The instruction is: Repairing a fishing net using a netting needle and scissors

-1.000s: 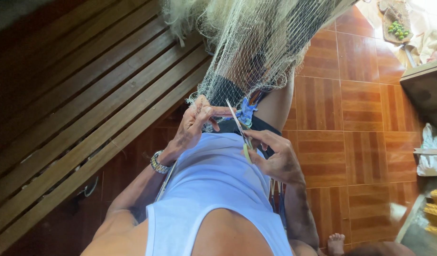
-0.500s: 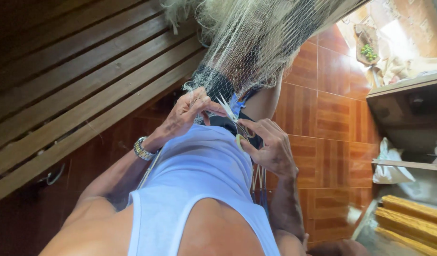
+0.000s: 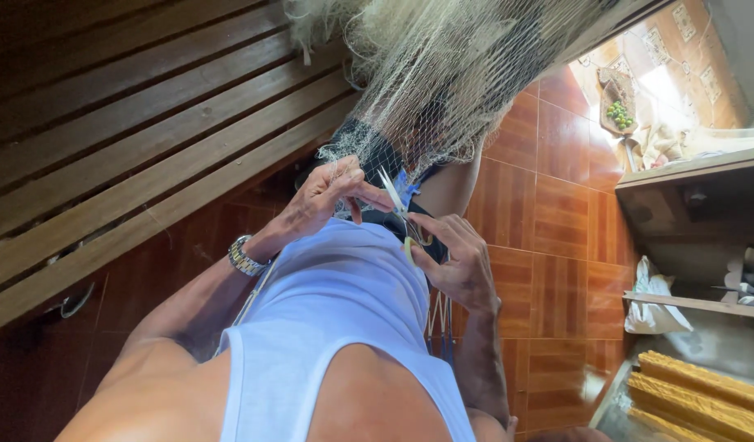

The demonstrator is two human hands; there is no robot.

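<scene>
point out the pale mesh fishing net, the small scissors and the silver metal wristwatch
pale mesh fishing net (image 3: 450, 90), head view, hanging bunched mesh
small scissors (image 3: 396, 199), head view, blade near the pivot
silver metal wristwatch (image 3: 244, 258), head view, band on left wrist

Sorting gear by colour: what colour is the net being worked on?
Pale off-white net, clearest in the head view.

wooden slat wall (image 3: 123, 155), glossy brown floor tiles (image 3: 561, 221), white bag (image 3: 651, 299), yellow strips (image 3: 696, 393).
</scene>
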